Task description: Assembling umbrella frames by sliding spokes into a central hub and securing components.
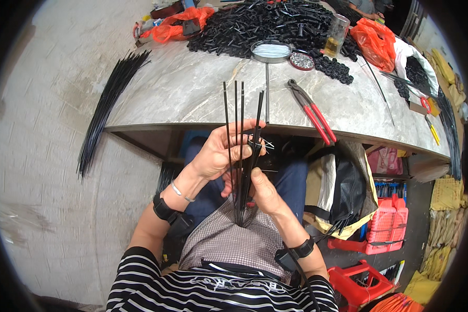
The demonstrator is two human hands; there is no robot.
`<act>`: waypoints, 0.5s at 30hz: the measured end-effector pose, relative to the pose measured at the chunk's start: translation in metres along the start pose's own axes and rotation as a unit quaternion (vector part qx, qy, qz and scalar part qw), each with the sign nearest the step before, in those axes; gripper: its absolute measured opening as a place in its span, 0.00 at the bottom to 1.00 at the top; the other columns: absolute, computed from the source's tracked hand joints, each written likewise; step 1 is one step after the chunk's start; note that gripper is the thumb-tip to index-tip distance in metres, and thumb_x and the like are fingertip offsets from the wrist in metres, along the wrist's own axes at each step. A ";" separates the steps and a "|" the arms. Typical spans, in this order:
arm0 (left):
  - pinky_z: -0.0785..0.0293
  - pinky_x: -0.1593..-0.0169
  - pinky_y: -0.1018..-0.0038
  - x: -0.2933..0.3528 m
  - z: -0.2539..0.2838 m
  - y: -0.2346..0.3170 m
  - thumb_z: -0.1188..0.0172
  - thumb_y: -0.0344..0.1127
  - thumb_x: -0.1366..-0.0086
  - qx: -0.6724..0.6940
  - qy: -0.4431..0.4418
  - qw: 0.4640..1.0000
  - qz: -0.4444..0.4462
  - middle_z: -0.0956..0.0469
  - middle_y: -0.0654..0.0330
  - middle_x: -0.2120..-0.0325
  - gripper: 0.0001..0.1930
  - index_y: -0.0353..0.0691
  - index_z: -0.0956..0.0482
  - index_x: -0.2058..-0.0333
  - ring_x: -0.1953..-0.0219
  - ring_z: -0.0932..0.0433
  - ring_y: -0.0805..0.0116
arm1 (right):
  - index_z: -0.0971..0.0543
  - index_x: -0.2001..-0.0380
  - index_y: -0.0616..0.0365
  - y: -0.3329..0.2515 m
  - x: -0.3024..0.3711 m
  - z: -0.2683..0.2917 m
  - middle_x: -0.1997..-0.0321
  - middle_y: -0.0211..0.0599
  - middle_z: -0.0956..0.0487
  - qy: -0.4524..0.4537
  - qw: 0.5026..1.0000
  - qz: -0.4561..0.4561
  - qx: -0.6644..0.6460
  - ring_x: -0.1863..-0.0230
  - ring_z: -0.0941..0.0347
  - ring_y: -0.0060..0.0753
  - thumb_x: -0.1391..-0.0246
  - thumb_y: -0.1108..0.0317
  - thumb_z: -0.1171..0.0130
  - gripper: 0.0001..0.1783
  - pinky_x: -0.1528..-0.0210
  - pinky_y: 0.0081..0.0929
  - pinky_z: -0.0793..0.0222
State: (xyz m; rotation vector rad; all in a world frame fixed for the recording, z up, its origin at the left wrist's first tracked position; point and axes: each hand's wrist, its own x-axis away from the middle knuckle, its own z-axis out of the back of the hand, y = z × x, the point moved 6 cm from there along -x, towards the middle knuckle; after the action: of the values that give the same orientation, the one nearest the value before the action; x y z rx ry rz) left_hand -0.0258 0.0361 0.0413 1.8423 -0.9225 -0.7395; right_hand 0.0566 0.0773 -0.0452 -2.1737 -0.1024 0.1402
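Observation:
My left hand is closed in a pinch around several thin black rods, which stand upright over my lap and fan apart at their upper ends. A small black piece sits among them by my left fingertips. Several thin silvery pins stick out beside those fingers. Lower down, my right hand is closed around the right side of the same bundle, thumb upward; its fingers are partly hidden behind the rods. The rods' lower ends rest against the checked cloth on my lap.
On the stone-patterned table lie red-handled pliers, a dish of pins, a dish of small metal bits and a heap of black parts. A glass holds yellowish liquid. Black rods overhang the left edge.

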 end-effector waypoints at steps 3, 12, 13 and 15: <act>0.27 0.56 0.78 -0.002 -0.005 -0.004 0.38 0.32 0.42 0.005 -0.005 1.000 -0.021 0.23 0.56 0.65 0.27 0.28 0.35 0.46 0.63 0.24 0.71 | 0.29 0.68 0.65 0.008 0.002 -0.003 0.78 0.32 0.32 0.058 0.997 0.029 -0.048 0.79 0.34 0.22 0.46 0.28 0.63 0.42 0.73 0.25 0.31; 0.27 0.57 0.76 -0.020 -0.040 -0.037 0.53 0.36 0.31 0.075 -0.064 0.995 0.030 0.26 0.57 0.65 0.18 0.33 0.35 0.46 0.63 0.26 0.71 | 0.33 0.78 0.58 -0.003 0.020 0.023 0.87 0.27 0.38 0.260 0.958 0.119 0.038 0.88 0.42 0.20 0.41 0.34 0.68 0.35 0.86 0.19 0.43; 0.27 0.57 0.76 -0.020 -0.047 -0.036 0.53 0.36 0.31 0.077 -0.071 0.994 0.029 0.26 0.57 0.65 0.18 0.33 0.35 0.46 0.63 0.26 0.71 | 0.33 0.78 0.58 -0.005 0.022 0.024 0.87 0.27 0.38 0.263 0.956 0.123 0.041 0.88 0.42 0.20 0.41 0.34 0.68 0.35 0.86 0.19 0.43; 0.27 0.61 0.73 -0.018 -0.055 -0.034 0.51 0.44 0.32 0.132 -0.052 0.989 0.045 0.27 0.57 0.70 0.25 0.33 0.39 0.44 0.68 0.26 0.68 | 0.33 0.78 0.57 -0.006 0.024 0.023 0.86 0.25 0.37 0.265 0.955 0.133 0.026 0.87 0.42 0.17 0.42 0.33 0.67 0.35 0.86 0.16 0.45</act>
State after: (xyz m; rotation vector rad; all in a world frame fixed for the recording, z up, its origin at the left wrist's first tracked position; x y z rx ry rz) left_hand 0.0180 0.0870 0.0344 1.9893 -1.2122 -0.6895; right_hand 0.0773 0.1020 -0.0546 -2.0908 0.4957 -0.2862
